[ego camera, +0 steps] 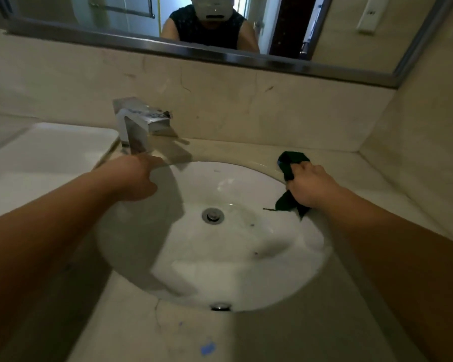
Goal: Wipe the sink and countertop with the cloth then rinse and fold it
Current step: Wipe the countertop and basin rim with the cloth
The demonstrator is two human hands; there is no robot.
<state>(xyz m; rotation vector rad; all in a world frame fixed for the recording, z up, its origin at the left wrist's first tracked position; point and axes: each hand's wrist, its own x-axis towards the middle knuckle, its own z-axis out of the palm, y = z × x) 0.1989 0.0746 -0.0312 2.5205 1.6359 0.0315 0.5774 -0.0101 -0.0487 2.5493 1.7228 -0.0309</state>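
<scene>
A white oval sink (246, 283) is set into a beige marble countertop (351, 322), with a metal drain (213, 215) in its middle. My right hand (311, 186) grips a dark green cloth (289, 165) at the sink's right rim; the cloth's ends stick out above and below the fist. My left hand (134, 178) reaches over the sink's left rim toward the chrome faucet (136, 129), with the index finger stretched out just below the spout. No water is seen running.
A white tray (45, 150) lies on the counter left of the faucet. A mirror (220, 35) with a metal frame hangs above the backsplash. The side wall (416, 126) closes the counter on the right. A blue mark (207, 348) is on the front counter.
</scene>
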